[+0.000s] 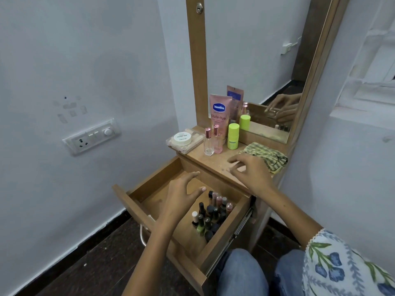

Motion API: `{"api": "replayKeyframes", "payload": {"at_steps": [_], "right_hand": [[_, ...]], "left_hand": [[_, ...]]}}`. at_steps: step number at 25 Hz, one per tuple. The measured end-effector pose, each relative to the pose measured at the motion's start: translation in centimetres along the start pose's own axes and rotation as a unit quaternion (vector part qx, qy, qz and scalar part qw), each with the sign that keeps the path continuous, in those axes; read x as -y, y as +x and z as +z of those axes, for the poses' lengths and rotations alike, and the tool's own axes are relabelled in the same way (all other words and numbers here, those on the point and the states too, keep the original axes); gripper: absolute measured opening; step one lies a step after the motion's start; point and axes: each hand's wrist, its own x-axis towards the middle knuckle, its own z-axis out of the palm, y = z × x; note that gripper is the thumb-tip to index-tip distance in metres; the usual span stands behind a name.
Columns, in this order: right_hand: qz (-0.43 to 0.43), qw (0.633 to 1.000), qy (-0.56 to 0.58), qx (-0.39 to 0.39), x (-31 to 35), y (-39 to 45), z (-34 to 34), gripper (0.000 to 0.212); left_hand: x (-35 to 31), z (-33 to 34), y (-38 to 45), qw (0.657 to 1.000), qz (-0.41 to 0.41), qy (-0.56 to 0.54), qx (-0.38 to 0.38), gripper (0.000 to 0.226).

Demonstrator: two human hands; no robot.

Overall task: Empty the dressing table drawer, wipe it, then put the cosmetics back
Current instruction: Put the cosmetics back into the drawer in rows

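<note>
Knees in jeans [241, 272] below, both my hands, left [181, 201] and right [250, 169], spread empty; lift the probably nail-polish bottles [210, 214] from the drawer [136, 208] upright, few at once.

White switchboard [92, 136] on the wall, dark floor [96, 253] below

Empty left hand [181, 195] over nail-polish bottles [210, 214] in drawer [154, 184]

Matt wooden drawer [136, 207]; woven checked cloth [269, 154].
</note>
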Motion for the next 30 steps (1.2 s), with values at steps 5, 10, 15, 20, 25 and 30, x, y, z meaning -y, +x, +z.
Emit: {"api": "replayKeyframes", "payload": {"at_steps": [5,10,15,20,25,30], "right_hand": [[-0.050,0.992,-0.106,-0.050,-1.4,5.1,1.9,0.046],[-0.064,0.991,-0.110,-0.030,-1.5,8.7,3.8,0.066],[-0.061,0.990,-0.122,-0.026,-1.3,9.8,4.8,0.054],[-0.059,0.995,-0.068,-0.041,-1.2,9.9,4.3,0.043],[-0.015,0.995,0.024,-0.095,-2.1,7.8,3.0,0.044],[-0.008,0.991,0.092,-0.099,-2.2,4.3,0.9,0.044]], "left_hand": [[-1.5,0.6,3.4,0.999,0.006,0.018,-0.036,0.054],[-2.8,1.2,7.1,0.996,-0.003,0.003,-0.092,0.056],[-2.6,3.1,10.0,0.992,-0.020,-0.025,-0.123,0.062],[-2.8,4.5,11.6,0.991,-0.012,0.001,-0.132,0.063],[-3.1,5.2,12.3,0.988,0.005,0.029,-0.154,0.064],[-3.0,5.9,13.1,0.987,0.010,0.030,-0.157,0.059]]}}
